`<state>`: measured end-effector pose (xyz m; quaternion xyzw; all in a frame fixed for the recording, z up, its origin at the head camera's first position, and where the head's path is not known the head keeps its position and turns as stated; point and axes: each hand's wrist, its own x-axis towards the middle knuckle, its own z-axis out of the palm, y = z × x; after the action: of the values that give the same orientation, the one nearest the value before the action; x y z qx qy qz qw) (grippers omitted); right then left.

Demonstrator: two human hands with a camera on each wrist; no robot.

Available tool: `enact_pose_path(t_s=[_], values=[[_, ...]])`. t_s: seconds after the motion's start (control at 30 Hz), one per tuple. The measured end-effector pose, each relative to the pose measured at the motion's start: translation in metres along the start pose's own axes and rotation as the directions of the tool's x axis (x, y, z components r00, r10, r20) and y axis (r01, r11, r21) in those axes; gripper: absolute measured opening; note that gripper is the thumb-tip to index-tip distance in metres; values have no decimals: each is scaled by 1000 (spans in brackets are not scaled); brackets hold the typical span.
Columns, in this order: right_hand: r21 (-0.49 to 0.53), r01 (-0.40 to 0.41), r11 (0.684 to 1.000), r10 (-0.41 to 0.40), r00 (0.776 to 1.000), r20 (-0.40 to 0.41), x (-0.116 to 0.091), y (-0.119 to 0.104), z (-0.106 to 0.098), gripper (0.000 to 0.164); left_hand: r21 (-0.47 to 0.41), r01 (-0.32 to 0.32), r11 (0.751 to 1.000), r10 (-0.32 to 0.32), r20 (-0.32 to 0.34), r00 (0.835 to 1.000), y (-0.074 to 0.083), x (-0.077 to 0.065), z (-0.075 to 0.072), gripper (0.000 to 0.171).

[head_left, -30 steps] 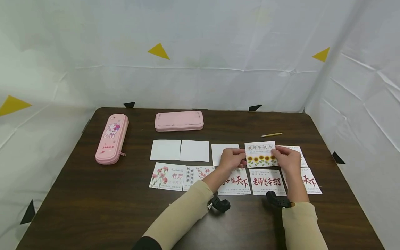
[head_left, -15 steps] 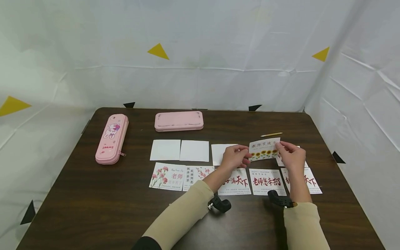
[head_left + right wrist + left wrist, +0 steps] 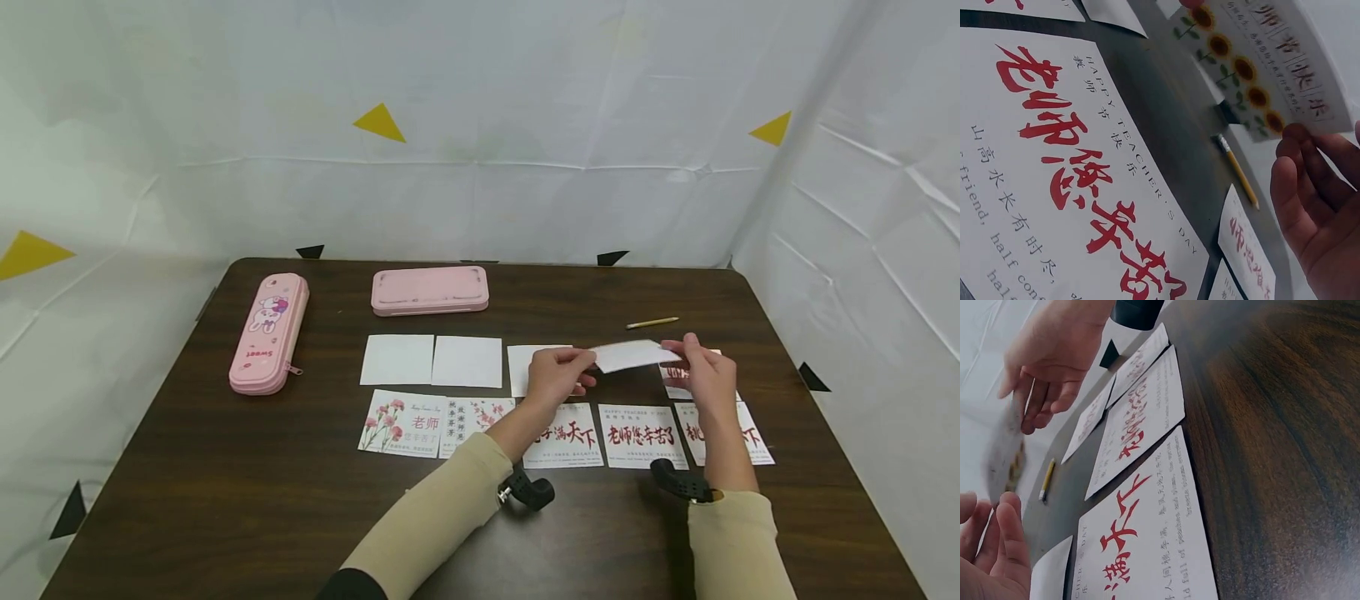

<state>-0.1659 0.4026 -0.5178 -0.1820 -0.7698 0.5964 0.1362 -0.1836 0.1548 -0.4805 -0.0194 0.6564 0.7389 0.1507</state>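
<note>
A sunflower greeting card (image 3: pixel 633 355) is held above the table between both hands. Its blank white back shows in the head view, while the right wrist view shows the printed sunflowers and red-brown characters on the card (image 3: pixel 1260 69). My left hand (image 3: pixel 557 379) pinches its left edge. At the opposite edge, my right hand (image 3: pixel 711 383) grips the card with thumb and fingers. Beneath the hands lie cards with red brush lettering, among them one card (image 3: pixel 642 437) between the two wrists. A blank white card (image 3: pixel 528 367) is partly covered by my left hand.
Two blank cards (image 3: pixel 468 362) and a carnation card (image 3: pixel 401 423) lie to the left, next to a blossom card (image 3: pixel 476 417). A pink pencil case (image 3: pixel 268 333) and a flat pink box (image 3: pixel 430 290) rest farther back. A yellow pencil (image 3: pixel 652 322) lies behind the hands.
The sunflower card has turned from its printed face to its blank back in the head view. My right hand has shifted slightly right; the left has closed on the card's left edge.
</note>
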Motion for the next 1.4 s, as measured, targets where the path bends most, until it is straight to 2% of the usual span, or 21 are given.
enact_pose_path(t_s=[0.1, 0.27, 0.37, 0.6, 0.9, 1.07, 1.4], values=[[-48, -29, 998, 30, 999, 20, -10, -14, 1, 53, 44, 8, 999, -7, -21, 1000, -1, 0, 0, 13], [-228, -14, 973, 24, 999, 43, -34, -48, 6, 46, 117, 12, 993, -12, -4, 1000, -1, -2, 0, 17], [-275, -47, 960, 58, 998, 33, -40, -56, 6, 45, 160, 10, 987, -11, 4, 1000, -1, -3, 0, 22], [-363, -87, 928, 107, 994, 33, -39, -50, 6, 45, 235, 24, 972, -33, 32, 999, 0, -5, 1, 28], [-385, -129, 914, 143, 990, 7, -38, -43, 9, 42, 276, 36, 960, -62, 86, 994, -2, -4, 3, 32], [-405, -123, 906, 134, 991, -1, -38, -39, 12, 40, 286, 43, 957, -77, 108, 991, -3, -4, 2, 35], [-454, -87, 887, 91, 996, -12, -38, -40, 15, 37, 358, 21, 933, -59, 96, 994, -3, -7, -1, 35]])
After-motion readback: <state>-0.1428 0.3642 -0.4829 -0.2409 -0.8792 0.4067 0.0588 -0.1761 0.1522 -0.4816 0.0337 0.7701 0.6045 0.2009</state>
